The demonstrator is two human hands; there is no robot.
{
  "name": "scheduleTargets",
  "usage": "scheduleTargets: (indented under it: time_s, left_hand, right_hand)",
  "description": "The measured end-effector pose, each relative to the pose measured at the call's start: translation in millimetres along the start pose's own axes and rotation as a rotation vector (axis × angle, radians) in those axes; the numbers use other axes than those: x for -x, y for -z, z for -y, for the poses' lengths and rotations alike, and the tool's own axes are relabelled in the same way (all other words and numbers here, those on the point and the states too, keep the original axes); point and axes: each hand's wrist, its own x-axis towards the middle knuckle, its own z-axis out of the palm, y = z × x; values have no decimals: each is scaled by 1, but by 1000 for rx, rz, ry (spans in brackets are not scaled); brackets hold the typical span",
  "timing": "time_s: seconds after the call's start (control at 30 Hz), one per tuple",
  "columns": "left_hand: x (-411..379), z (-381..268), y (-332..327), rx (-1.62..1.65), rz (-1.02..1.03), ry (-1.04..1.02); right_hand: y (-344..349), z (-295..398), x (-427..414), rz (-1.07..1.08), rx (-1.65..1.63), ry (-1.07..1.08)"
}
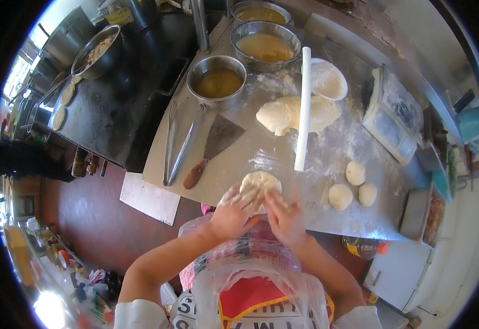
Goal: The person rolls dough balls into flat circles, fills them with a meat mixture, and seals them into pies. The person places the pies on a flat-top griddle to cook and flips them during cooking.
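Note:
A flattened round of dough [261, 183] lies near the front edge of the floury metal worktable [260, 152]. My left hand [239, 209] rests on its near left part, fingers laid flat over it. My right hand [284, 211] touches the near right edge, with one finger raised; it looks slightly blurred. Both hands cover the round's near side. Farther back is a large lump of dough [278, 115], with a white rolling rod [304, 111] lying across it. Three dough balls [355, 172] sit to the right of my hands.
At left are tongs [166, 148], a scraper [222, 133] and a pot of yellowish liquid [217, 82]. Behind stand bowls [266, 45] of similar liquid and a white flour bowl [330, 80]. A black griddle [112, 107] adjoins the table; a floury plastic container [394, 119] stands right.

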Motion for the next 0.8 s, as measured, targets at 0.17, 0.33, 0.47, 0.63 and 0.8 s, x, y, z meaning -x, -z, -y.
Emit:
scheduleTargets:
  time_s: [0.17, 0.33, 0.47, 0.63, 0.8]
  left_hand:
    - [-31, 13, 18, -64, 59, 66]
    - [4, 3, 11, -77, 81, 36]
    - [18, -1, 3, -125, 125, -34]
    - [21, 11, 17, -59, 57, -67]
    - [13, 26, 0, 248, -91, 78]
  right_hand:
    - [3, -15, -34, -66, 62, 13]
    - [-2, 3, 5, -89, 154, 19]
    - [-1, 17, 20, -33, 186, 42]
    - [-3, 14, 11, -350, -506, -350]
    - [-35, -16, -15, -411, -660, -563]
